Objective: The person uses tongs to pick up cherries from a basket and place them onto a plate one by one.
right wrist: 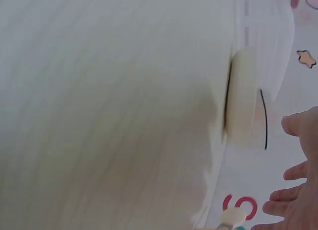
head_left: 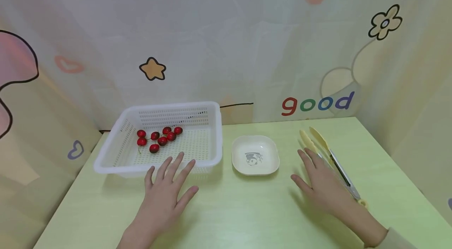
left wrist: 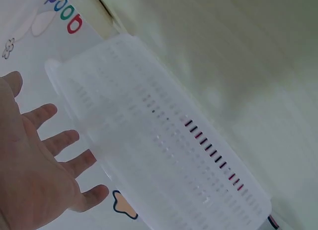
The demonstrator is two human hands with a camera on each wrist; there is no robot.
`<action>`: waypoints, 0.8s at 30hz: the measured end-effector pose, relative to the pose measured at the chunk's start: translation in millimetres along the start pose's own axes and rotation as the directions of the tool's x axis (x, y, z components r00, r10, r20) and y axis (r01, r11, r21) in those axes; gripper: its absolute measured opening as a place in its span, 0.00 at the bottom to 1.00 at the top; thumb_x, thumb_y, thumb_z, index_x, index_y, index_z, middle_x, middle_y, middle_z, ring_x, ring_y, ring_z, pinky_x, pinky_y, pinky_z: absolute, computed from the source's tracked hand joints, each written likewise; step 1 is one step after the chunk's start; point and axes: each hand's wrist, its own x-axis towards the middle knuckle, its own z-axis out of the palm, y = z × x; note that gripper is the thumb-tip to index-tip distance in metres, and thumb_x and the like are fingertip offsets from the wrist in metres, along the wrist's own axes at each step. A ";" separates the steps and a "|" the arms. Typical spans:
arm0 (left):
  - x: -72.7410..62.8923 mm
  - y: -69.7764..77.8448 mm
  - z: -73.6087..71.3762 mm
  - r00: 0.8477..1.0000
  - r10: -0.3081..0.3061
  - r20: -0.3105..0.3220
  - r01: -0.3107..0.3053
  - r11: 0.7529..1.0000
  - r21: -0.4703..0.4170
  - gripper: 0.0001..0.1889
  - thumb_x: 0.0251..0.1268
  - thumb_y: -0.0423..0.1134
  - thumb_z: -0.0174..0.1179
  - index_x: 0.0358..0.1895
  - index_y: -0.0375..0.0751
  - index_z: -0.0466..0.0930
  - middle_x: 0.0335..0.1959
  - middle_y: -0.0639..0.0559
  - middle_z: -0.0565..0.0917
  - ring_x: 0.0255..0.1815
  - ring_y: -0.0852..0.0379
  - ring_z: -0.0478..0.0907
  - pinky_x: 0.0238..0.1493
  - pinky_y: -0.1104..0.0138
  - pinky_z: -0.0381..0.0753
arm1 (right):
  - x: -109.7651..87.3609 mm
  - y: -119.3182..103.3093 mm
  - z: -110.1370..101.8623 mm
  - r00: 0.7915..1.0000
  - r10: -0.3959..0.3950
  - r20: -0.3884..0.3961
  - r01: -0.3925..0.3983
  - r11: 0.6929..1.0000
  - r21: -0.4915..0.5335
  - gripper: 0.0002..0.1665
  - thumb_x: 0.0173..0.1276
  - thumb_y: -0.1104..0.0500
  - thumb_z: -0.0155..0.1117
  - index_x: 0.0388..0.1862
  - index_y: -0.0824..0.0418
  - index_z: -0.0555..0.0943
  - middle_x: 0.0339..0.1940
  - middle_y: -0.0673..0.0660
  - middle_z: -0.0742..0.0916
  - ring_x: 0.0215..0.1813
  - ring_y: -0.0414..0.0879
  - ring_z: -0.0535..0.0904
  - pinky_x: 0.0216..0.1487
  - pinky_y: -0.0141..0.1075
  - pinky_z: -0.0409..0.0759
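Note:
My left hand is spread with fingers apart at the front edge of a white perforated basket, holding nothing. Inside the basket, toward the left and back, lie several dark red cherries, one with a green stem showing. In the left wrist view the fingers point at the side of the basket. My right hand, fingers extended and holding nothing, overlaps the tongs in the head view. These have cream tips and metal arms, and part of them is hidden behind the hand.
Between the hands, right of the basket, sits a small cream square dish with a panda print. The pale green table meets a printed curtain at the back and sides.

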 end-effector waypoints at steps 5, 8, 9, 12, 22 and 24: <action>2.2 -11.6 -5.2 0.999 -0.036 0.018 0.036 0.999 0.010 0.33 0.78 0.63 0.51 0.80 0.58 0.62 0.82 0.48 0.56 0.79 0.36 0.52 0.67 0.29 0.44 | -1.6 18.2 -3.5 0.999 0.045 -0.016 -0.045 0.998 -0.031 0.46 0.73 0.50 0.68 0.76 0.74 0.60 0.72 0.80 0.66 0.69 0.77 0.64 0.62 0.70 0.65; 3.9 -19.1 -7.6 0.998 -0.061 0.027 0.060 0.998 0.016 0.33 0.78 0.63 0.50 0.80 0.58 0.62 0.81 0.45 0.57 0.79 0.36 0.51 0.67 0.29 0.44 | -3.7 25.6 -6.1 0.994 0.107 -0.010 -0.108 0.993 -0.041 0.47 0.73 0.50 0.67 0.77 0.74 0.57 0.72 0.81 0.64 0.70 0.78 0.61 0.62 0.73 0.63; 4.2 -22.1 -8.3 0.997 -0.070 0.030 0.069 0.997 0.017 0.33 0.78 0.63 0.50 0.80 0.57 0.62 0.81 0.45 0.56 0.79 0.36 0.51 0.67 0.29 0.43 | -4.4 28.4 -6.4 0.992 0.127 -0.007 -0.127 0.991 -0.045 0.48 0.73 0.49 0.67 0.78 0.73 0.56 0.72 0.81 0.64 0.70 0.79 0.61 0.61 0.74 0.62; 4.7 -31.1 -11.1 0.995 -0.096 0.034 0.096 0.995 0.021 0.33 0.78 0.62 0.50 0.80 0.55 0.62 0.81 0.42 0.56 0.79 0.35 0.50 0.66 0.28 0.43 | -6.1 37.3 -7.4 0.985 0.171 -0.006 -0.171 0.983 -0.069 0.49 0.73 0.49 0.67 0.78 0.74 0.54 0.72 0.82 0.62 0.70 0.80 0.60 0.58 0.76 0.62; 6.5 -61.9 -24.7 0.984 -0.174 0.048 0.172 0.985 0.029 0.33 0.80 0.63 0.46 0.79 0.50 0.63 0.80 0.41 0.57 0.77 0.32 0.49 0.64 0.24 0.38 | -11.5 64.1 -16.3 0.964 0.262 0.050 -0.253 0.957 -0.144 0.49 0.75 0.45 0.63 0.73 0.81 0.56 0.65 0.87 0.66 0.62 0.83 0.65 0.43 0.74 0.73; 5.7 -67.6 -26.8 0.981 -0.188 0.050 0.187 0.982 0.027 0.33 0.80 0.63 0.45 0.78 0.49 0.64 0.79 0.40 0.58 0.77 0.32 0.50 0.64 0.24 0.38 | -12.0 67.4 -18.0 0.958 0.276 0.073 -0.264 0.954 -0.144 0.49 0.76 0.43 0.61 0.72 0.82 0.56 0.62 0.87 0.68 0.60 0.83 0.66 0.42 0.73 0.73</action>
